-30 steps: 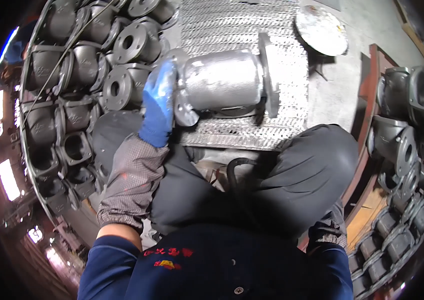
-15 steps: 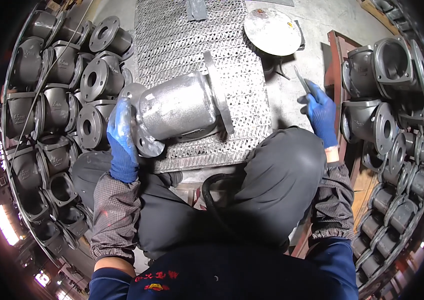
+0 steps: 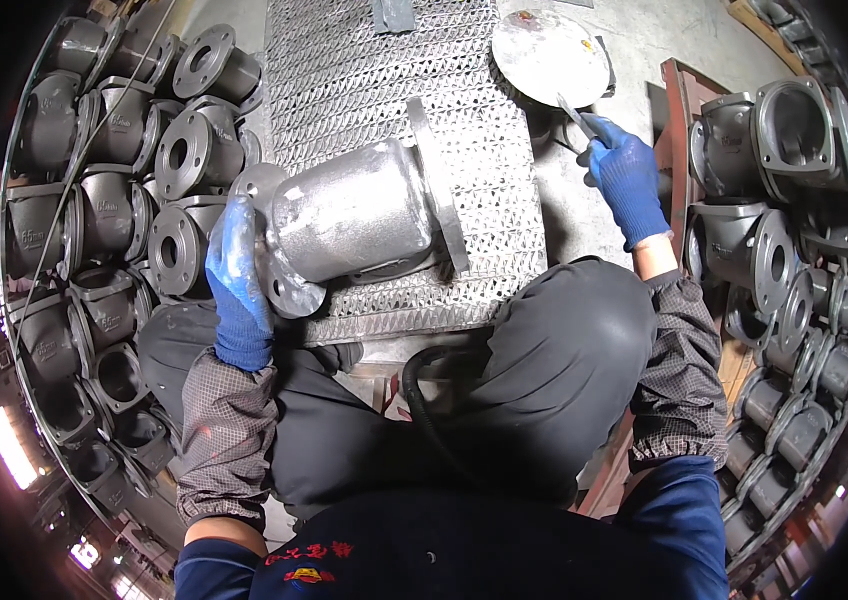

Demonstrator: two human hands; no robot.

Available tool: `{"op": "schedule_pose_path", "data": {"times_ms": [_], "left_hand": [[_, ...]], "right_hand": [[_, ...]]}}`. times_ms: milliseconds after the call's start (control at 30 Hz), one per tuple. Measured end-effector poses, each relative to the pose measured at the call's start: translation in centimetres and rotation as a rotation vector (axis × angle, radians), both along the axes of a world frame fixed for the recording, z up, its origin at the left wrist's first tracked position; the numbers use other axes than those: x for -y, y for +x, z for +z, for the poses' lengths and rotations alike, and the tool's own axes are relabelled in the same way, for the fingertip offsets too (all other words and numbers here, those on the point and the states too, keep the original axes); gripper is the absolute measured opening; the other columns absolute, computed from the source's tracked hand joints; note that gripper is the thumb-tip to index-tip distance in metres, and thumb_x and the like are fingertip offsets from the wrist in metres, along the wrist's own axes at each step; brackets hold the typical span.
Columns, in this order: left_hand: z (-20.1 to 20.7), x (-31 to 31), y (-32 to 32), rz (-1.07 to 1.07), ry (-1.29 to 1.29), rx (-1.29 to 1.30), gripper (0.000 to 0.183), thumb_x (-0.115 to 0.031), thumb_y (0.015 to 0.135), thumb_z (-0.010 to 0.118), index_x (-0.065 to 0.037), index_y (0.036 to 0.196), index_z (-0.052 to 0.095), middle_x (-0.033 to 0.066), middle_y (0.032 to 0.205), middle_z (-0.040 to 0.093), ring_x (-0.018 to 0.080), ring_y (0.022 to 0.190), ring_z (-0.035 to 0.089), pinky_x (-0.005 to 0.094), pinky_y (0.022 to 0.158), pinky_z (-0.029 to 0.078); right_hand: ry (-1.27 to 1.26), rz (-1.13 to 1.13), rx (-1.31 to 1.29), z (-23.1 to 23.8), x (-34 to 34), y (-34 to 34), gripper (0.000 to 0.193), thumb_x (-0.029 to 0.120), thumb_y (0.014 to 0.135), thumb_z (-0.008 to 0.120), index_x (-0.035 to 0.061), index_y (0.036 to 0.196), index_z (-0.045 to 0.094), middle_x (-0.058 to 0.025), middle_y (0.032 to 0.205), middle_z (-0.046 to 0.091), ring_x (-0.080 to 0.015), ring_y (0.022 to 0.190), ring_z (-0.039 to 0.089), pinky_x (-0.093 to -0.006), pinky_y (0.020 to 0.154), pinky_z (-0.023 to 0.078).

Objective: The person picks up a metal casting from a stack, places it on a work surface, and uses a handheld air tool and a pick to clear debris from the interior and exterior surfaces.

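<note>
A large grey cast-metal valve body [image 3: 354,220] with a flange at each end lies on its side on a patterned metal grating [image 3: 374,90]. My left hand [image 3: 236,280], in a blue glove, grips the near flange at its lower left. My right hand [image 3: 626,180], also blue-gloved, is out to the right over the concrete floor, holding a thin metal blade-like tool [image 3: 576,115] whose tip reaches toward a round metal disc [image 3: 549,55].
Stacks of grey flanged castings [image 3: 144,180] crowd the left side; more castings [image 3: 774,200] sit on a rack at the right. A black hose [image 3: 424,390] runs between my knees. A small dark block [image 3: 392,14] lies on the grating's far end.
The view has shifted down and left. My right hand rose from beside my knee to the floor at the right and now holds the thin tool. My left hand keeps hold of the flange.
</note>
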State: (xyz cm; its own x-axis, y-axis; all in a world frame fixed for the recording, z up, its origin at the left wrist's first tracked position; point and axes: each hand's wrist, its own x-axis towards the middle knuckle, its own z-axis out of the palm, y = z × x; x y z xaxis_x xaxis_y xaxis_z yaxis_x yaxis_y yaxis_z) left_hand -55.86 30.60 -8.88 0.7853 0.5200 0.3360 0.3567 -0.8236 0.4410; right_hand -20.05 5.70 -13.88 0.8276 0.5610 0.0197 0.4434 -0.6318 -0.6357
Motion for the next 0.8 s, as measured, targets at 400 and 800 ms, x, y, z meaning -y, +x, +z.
{"op": "schedule_pose_path", "data": {"times_ms": [400,800], "left_hand": [[-1.4,-0.2,-0.7,0.087,-0.344,0.175,0.04,-0.021,0.095,0.045,0.005,0.125,0.045,0.0235,0.12,0.053,0.0371,0.109,0.054,0.0409,0.092,0.045],[-0.6,1.4,2.2,0.209,-0.615,0.414,0.035,-0.022,0.09,0.057,0.003,0.115,0.055,0.0095,0.107,0.06,0.0145,0.094,0.058,0.0255,0.076,0.05]], "right_hand": [[0.131,-0.004,-0.364,0.7,-1.3,-0.2,0.036,0.005,0.08,0.045,0.0015,0.114,0.059,-0.0118,0.072,0.066,-0.0151,0.056,0.064,-0.0258,0.052,0.051],[0.311,0.082,-0.644,10.9,-2.0,0.1,0.035,0.005,0.083,0.048,-0.0071,0.115,0.053,-0.0125,0.088,0.067,-0.0101,0.068,0.062,-0.0185,0.052,0.045]]}}
